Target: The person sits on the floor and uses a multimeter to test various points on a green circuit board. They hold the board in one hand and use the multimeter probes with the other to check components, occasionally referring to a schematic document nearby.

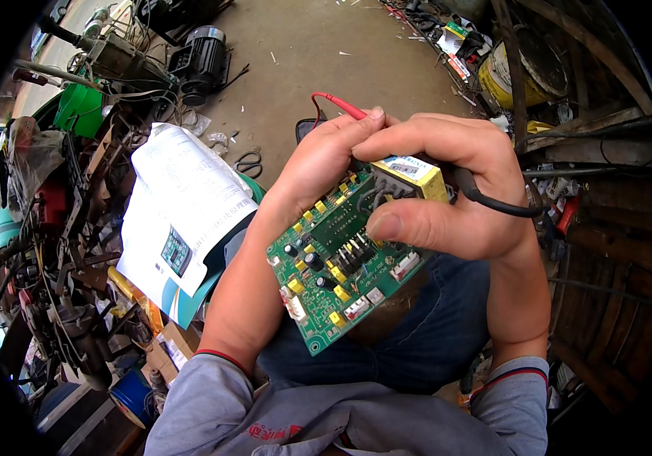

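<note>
A green circuit board (pixel 326 266) is tilted above my lap, crowded with yellow capacitors, black cylindrical capacitors and white connectors. At its far right corner sits a yellow-wrapped transformer (pixel 434 186) with a label on top. My right hand (pixel 478 182) curls around that transformer, thumb on the near side and index finger over the far side. A thick black lead (pixel 500 204) comes out between the thumb and fingers. At the board's far edge my left hand (pixel 322 156) is closed, with a red test probe (pixel 345 105) at its thumb. The probe tips are hidden.
Printed sheets (pixel 181 197) lie beside my left forearm, near a pair of scissors (pixel 248 163). An electric motor (pixel 204 61) stands on the floor at far left, with piled metal parts nearer. To the right are a yellow bucket (pixel 523 72) and wooden beams (pixel 607 289).
</note>
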Tool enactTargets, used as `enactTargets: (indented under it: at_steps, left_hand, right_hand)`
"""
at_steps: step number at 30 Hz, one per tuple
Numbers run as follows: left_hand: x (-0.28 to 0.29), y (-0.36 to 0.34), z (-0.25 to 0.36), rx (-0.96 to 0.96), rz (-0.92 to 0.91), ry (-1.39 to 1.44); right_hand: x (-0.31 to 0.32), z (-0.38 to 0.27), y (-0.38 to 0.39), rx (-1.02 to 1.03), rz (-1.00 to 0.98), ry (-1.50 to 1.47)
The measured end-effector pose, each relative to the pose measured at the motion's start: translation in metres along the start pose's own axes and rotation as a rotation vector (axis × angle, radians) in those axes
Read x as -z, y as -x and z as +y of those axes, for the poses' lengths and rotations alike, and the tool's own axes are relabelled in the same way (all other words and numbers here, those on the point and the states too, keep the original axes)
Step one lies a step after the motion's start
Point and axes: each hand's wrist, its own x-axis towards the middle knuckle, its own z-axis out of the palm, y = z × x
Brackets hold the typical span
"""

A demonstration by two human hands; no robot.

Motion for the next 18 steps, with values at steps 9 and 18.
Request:
enactTargets:
  at_steps: [9, 18]
  left_hand:
    - [0.000, 0.004, 0.006, -0.127, 0.053, -0.114]
    - [0.013, -0.003, 0.003, -0.074, 0.060, -0.028]
  right_hand:
    - [-0.004, 0.008, -0.004, 0.178, 0.034, 0.013]
    - [0.001, 0.027, 0.004, 0.205, 0.011, 0.063]
